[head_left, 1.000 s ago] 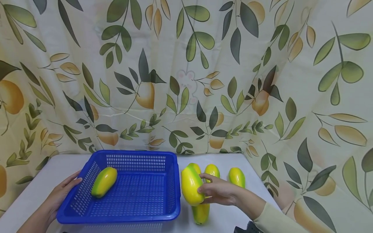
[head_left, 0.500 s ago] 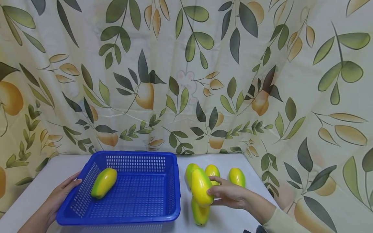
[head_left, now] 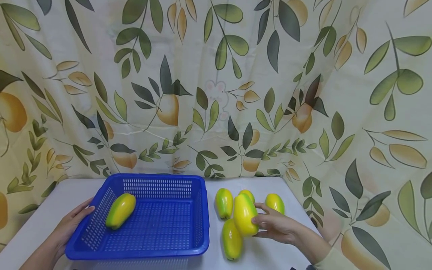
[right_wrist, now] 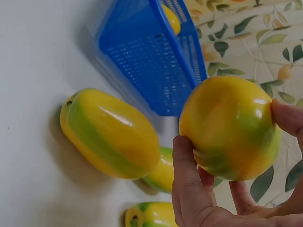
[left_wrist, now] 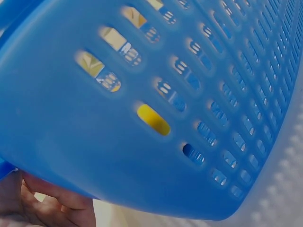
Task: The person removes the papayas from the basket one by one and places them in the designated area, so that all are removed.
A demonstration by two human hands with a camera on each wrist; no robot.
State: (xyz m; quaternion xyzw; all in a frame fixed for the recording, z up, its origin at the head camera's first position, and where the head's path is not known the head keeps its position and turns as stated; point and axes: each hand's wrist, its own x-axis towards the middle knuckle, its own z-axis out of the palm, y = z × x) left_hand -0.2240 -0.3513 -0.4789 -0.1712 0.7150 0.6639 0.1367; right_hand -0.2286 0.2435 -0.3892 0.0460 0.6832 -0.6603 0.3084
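My right hand holds a yellow-green papaya over the right part of the table, thumb and fingers spread around its sides. The right wrist view shows this held papaya end-on, above the others. To the left is a blue perforated plastic basket with one papaya lying against its left side. My left hand grips the basket's left rim; in the left wrist view its curled fingers show beneath the rim, and the basket wall hides much of the hand.
Several more papayas lie right of the basket: one in front, one at the back left, one partly hidden behind the held papaya, and one farther right. A leaf-patterned curtain hangs behind the white table.
My right hand has moved right with the papaya, away from the basket. The back-left papaya has come into full view. My left hand and the basket have stayed in place.
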